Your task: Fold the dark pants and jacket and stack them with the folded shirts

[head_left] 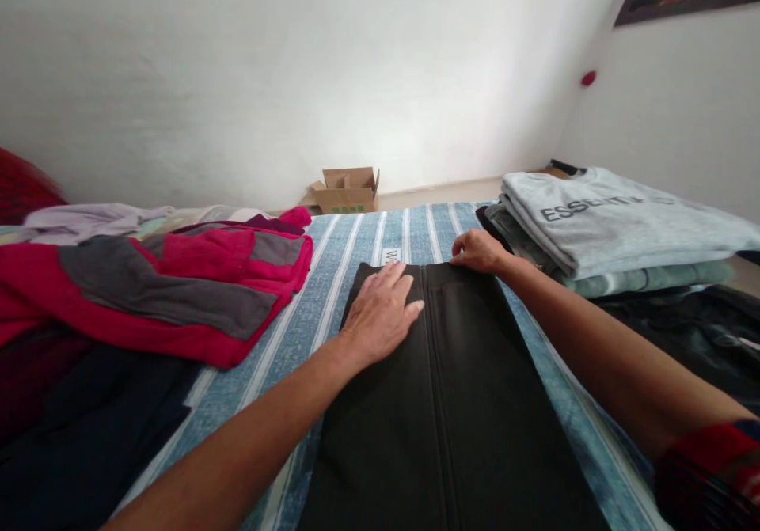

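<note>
A black garment, long and narrow as it lies, is spread flat on the striped sheet, with a raised seam or closed zip running down its middle. My left hand rests palm down on its far left part, fingers stretched out and thumb apart. At the far right corner my right hand has its fingers curled in on the garment's edge. The near end of the garment runs out of the bottom of the view.
To the left lies a heap of clothes with a pink and grey garment over dark cloth. At right stands a folded stack topped by a grey sweatshirt. A cardboard box sits beyond the striped sheet, by the wall.
</note>
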`<state>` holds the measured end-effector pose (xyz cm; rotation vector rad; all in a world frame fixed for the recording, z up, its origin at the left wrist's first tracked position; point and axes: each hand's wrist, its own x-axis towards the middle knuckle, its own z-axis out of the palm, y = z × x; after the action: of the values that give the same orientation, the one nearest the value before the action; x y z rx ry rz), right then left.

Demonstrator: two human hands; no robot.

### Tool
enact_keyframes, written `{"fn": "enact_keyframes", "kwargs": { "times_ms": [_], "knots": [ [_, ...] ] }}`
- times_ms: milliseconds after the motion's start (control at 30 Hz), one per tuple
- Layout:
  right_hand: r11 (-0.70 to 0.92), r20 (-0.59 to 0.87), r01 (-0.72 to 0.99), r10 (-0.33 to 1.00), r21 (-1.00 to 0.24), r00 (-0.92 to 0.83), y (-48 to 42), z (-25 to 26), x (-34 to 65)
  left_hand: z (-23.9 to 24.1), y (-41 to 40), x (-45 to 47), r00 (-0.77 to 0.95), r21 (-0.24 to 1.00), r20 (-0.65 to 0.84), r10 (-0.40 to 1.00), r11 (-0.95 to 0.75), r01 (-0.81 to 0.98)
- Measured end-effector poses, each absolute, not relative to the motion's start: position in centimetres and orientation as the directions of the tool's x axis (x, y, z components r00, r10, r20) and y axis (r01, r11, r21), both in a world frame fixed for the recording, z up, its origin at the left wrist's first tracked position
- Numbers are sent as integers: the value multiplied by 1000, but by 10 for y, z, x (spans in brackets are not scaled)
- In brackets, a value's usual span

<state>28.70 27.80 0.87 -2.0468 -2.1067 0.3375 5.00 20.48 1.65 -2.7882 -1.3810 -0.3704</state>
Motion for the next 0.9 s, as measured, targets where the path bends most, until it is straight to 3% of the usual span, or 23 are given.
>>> {"fn": "enact_keyframes", "kwargs": {
  "times_ms": [167, 300, 433, 533, 700, 800, 900],
  "knots": [
    [5, 65, 990, 998, -139, 4, 263, 6, 282, -9, 198, 61, 547, 81, 6, 837, -546, 834],
    [8, 168, 997, 986, -80, 6, 233, 12, 276, -14, 203, 62, 532, 60, -34, 846, -529, 846],
    [172, 288, 979, 948, -110, -135, 198, 10, 265, -12, 204, 63, 533, 43, -30, 846, -531, 846],
    [269, 238, 952, 944, -146, -230, 184, -6, 261, -12, 204, 64, 527, 41, -25, 850, -526, 850],
    [239, 141, 960, 966, -148, -219, 182, -26, 260, -13, 205, 66, 528, 51, -41, 848, -526, 849],
    [220, 153, 966, 968, -133, -199, 172, -19, 258, -6, 205, 64, 523, 85, -72, 849, -517, 852],
    [222, 196, 962, 962, -159, -189, 143, -9, 255, 8, 196, 54, 528, 92, -13, 849, -525, 846]
  ]
}}
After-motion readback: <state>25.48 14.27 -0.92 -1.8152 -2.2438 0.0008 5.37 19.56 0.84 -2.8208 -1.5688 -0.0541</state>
